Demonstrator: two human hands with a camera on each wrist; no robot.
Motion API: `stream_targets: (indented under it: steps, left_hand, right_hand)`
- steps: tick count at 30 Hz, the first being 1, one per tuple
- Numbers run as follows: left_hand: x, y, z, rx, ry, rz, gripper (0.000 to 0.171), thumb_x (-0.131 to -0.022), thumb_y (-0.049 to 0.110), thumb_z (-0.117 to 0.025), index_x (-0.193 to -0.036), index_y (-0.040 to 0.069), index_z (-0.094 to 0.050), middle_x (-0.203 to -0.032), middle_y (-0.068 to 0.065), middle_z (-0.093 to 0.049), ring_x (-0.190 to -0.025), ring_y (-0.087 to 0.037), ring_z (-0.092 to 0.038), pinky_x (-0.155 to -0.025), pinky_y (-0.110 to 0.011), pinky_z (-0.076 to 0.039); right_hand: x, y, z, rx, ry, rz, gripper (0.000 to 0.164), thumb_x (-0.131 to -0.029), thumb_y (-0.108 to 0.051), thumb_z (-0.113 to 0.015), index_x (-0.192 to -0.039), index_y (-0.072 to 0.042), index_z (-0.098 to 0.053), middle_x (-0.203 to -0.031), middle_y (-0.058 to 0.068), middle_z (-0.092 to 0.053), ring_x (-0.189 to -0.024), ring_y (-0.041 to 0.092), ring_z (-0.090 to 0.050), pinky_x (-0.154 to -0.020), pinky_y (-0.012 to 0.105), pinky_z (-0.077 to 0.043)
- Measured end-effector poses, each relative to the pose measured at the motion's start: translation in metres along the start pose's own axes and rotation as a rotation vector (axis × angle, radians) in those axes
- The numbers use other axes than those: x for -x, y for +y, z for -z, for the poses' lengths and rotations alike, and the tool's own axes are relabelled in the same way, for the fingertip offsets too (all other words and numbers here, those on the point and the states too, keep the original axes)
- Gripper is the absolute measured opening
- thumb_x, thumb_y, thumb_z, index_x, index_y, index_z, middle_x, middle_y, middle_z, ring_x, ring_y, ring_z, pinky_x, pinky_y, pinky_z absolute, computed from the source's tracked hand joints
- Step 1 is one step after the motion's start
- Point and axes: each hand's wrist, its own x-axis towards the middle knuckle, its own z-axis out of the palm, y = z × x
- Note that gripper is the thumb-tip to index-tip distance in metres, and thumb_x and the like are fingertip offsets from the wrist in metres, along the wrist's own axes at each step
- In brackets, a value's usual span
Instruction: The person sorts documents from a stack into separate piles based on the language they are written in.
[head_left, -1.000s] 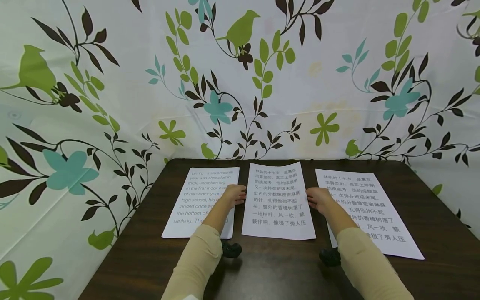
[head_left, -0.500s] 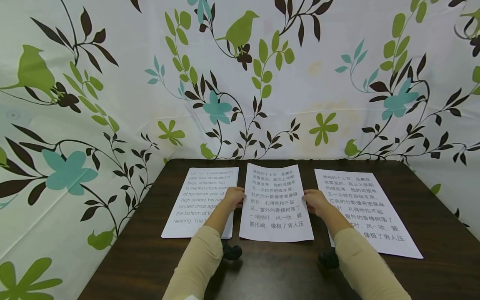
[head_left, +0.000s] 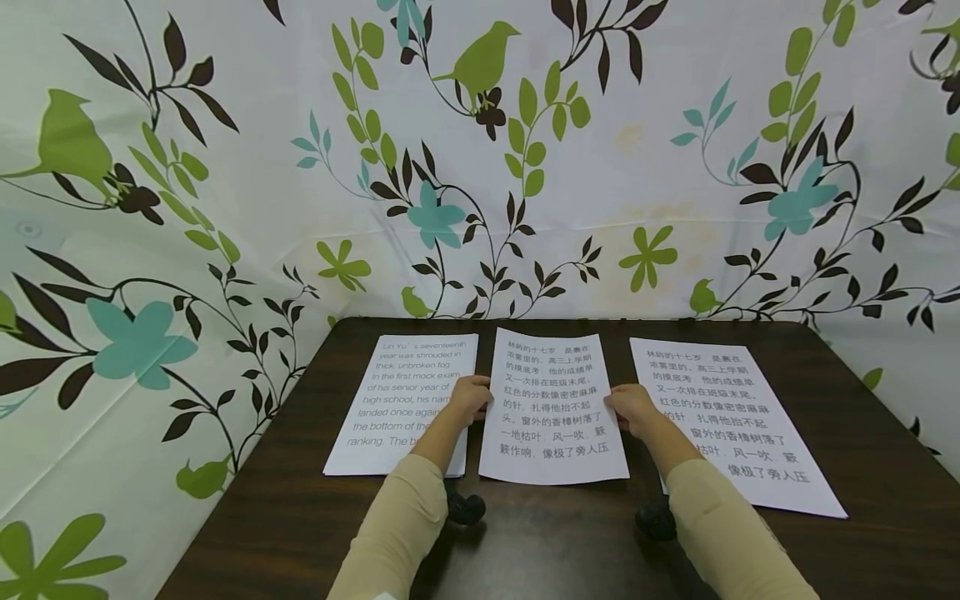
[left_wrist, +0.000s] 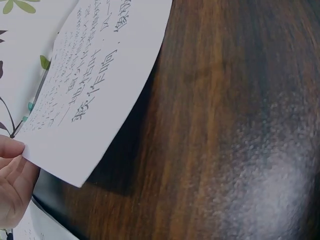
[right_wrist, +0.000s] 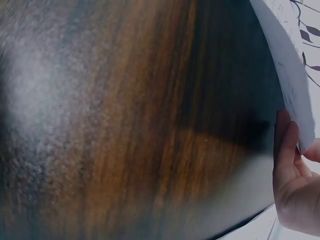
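Observation:
A sheet of paper printed with Chinese text is held a little above the table, its lower edge slightly curved. My left hand pinches its left edge between thumb and fingers. On the opposite edge, my right hand pinches the paper too. The left wrist view shows the thumb over the sheet and the other fingers beneath, with a shadow on the wood below. In the right wrist view the sheet runs up from between the thumb and fingers of the right hand.
Pages in English, seemingly stacked, lie on the left of the dark wooden table. To the right lies another Chinese-text sheet, partly behind the right forearm. A patterned cloth hangs behind. Black objects sit under the wrists.
The middle sheet has shifted slightly left and towards me, and its bottom edge now bows more. The right hand has moved a little left with it. The side pages stay put.

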Motion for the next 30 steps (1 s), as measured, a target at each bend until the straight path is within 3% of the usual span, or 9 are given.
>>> stream_targets:
  steps: [17,24,30]
  left_hand:
    - [0.001,0.002,-0.005,0.006,0.044,0.002,0.045,-0.070,-0.010,-0.049,-0.114,-0.003,-0.052,-0.093,-0.014,-0.056,-0.075,-0.023,-0.055,-0.060,-0.033,-0.048]
    - [0.002,0.009,-0.009,0.031,0.042,-0.009,0.043,-0.071,-0.010,-0.049,-0.113,-0.003,-0.053,-0.095,-0.015,-0.056,-0.076,-0.023,-0.055,-0.059,-0.032,-0.048]
    - [0.000,0.016,-0.015,0.072,0.040,-0.022,0.043,-0.071,-0.010,-0.050,-0.112,-0.002,-0.054,-0.095,-0.015,-0.056,-0.074,-0.023,-0.055,-0.056,-0.032,-0.048]
  right_hand:
    - [0.003,0.000,0.005,0.054,0.052,0.007,0.031,-0.084,0.003,-0.041,-0.111,0.017,-0.043,-0.097,0.023,-0.052,-0.071,0.021,-0.058,-0.062,0.033,-0.048]
    - [0.006,-0.006,0.014,0.088,0.057,0.005,0.034,-0.083,0.001,-0.042,-0.114,0.016,-0.041,-0.097,0.023,-0.052,-0.070,0.021,-0.057,-0.061,0.030,-0.048]
    - [0.006,-0.010,0.022,0.142,0.084,-0.007,0.037,-0.085,-0.003,-0.042,-0.118,0.014,-0.040,-0.104,0.025,-0.048,-0.079,0.024,-0.054,-0.065,0.030,-0.045]
